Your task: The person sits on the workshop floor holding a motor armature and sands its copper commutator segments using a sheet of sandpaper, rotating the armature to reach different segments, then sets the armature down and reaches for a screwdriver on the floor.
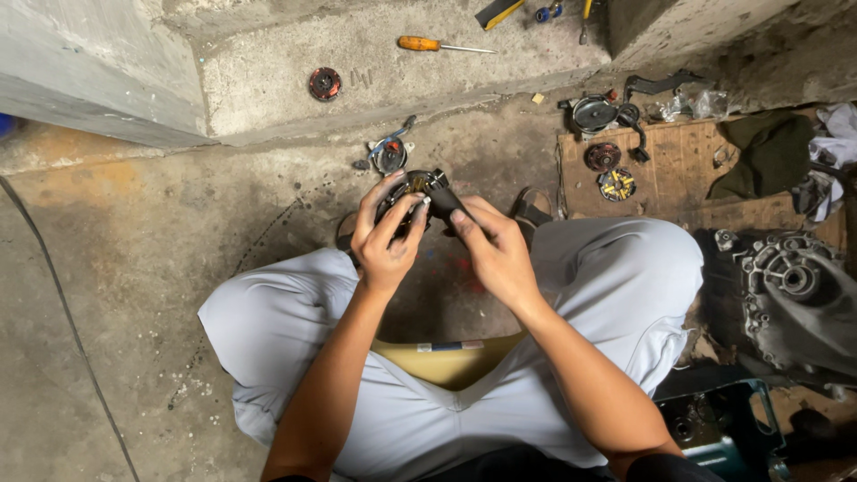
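The person is squatting on a stained, dusty concrete floor (152, 259), knees in pale grey trousers (616, 277) spreading wide; between the knees both hands are meeting over a small round black metal part with brass-coloured bits inside (416, 186). The left hand (386, 239) is curling around that part's left rim, fingers closed on it; the right hand (496, 250) is gripping a dark stubby piece (444, 202) that is touching the part's right side, fingers wrapped tight. The part is hanging above the floor, just in front of the knees.

Open floor is lying to the left, with a thin dark cable (54, 295) crossing it; ahead a raised concrete ledge (295, 85) is closing the space; to the right a brown cardboard sheet (678, 170) and a grey cast engine casing (790, 290) are crowding in, with a teal plastic crate (732, 428) below.

One orange-handled screwdriver (424, 44) is lying on the ledge, with one small red-and-black disc (325, 83) well apart from it; one round part with a blue strip (389, 153) is sitting on the floor just beyond the hands; on the cardboard two small discs are lying, one dark red (603, 156) and one with yellow pieces (617, 185), near one round metal bowl-shaped part (593, 113); a dark green cloth (768, 152) is lying at its far right.
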